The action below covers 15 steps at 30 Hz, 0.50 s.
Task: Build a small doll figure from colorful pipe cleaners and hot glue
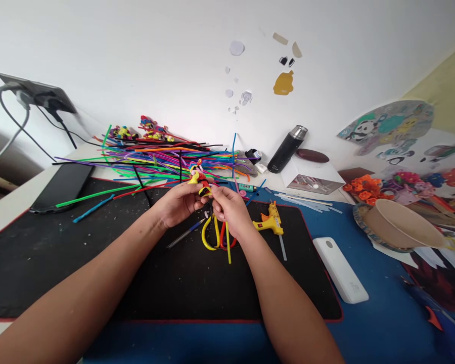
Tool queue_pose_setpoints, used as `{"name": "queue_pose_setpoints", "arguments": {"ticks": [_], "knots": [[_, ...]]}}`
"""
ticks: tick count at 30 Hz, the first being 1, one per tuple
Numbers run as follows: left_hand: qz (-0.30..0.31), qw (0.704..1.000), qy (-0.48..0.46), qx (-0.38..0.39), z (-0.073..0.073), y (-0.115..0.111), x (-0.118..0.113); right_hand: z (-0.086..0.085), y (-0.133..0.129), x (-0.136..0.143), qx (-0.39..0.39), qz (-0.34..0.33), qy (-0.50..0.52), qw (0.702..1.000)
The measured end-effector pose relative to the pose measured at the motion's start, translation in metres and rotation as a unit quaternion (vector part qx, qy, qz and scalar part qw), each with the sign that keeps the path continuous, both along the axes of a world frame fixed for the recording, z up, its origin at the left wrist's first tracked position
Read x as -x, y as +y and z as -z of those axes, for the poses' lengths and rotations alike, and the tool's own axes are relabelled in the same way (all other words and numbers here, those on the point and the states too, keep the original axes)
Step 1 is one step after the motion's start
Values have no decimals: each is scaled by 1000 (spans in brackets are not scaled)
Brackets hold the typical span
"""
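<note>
1. Yellow, red and black showed on the small fuzzy figure [199, 178], held up between your two hands above the far part of the black mat [167, 288].
2. Your left hand [180, 205] grasped the figure from the left, thumb and fingers closed on it.
3. Your right hand [230, 206] was pinched at the figure's lower right side; exactly what lay between its fingertips could not be told.
4. Below your right hand, a yellow-green strip [228, 245] hung or lay beside red and yellow looped handles [208, 237].
5. A blue pen [185, 234] lay on the mat, left of the handles; a yellow glue gun [272, 222] lay to the right.
6. Beyond your hands, coloured stems [167, 161] were heaped near the wall.
7. Right of the mat, you had a white oblong device [341, 270] on the blue surface [382, 313].
</note>
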<state>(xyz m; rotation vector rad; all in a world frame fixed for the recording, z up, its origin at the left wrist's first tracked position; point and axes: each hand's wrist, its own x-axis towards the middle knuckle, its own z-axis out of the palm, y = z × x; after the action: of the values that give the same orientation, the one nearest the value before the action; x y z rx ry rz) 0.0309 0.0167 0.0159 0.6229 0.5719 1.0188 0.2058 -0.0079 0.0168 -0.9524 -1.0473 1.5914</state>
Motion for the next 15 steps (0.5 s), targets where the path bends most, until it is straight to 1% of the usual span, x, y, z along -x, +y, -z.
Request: {"name": "queue_pose_setpoints", "arguments": {"ticks": [8, 15], "knots": [[-6, 999, 14, 40, 1, 1, 1, 4, 3, 0, -55, 40, -54, 996], [-23, 998, -3, 53, -1, 1, 2, 3, 3, -1, -74, 27, -63, 995]]}}
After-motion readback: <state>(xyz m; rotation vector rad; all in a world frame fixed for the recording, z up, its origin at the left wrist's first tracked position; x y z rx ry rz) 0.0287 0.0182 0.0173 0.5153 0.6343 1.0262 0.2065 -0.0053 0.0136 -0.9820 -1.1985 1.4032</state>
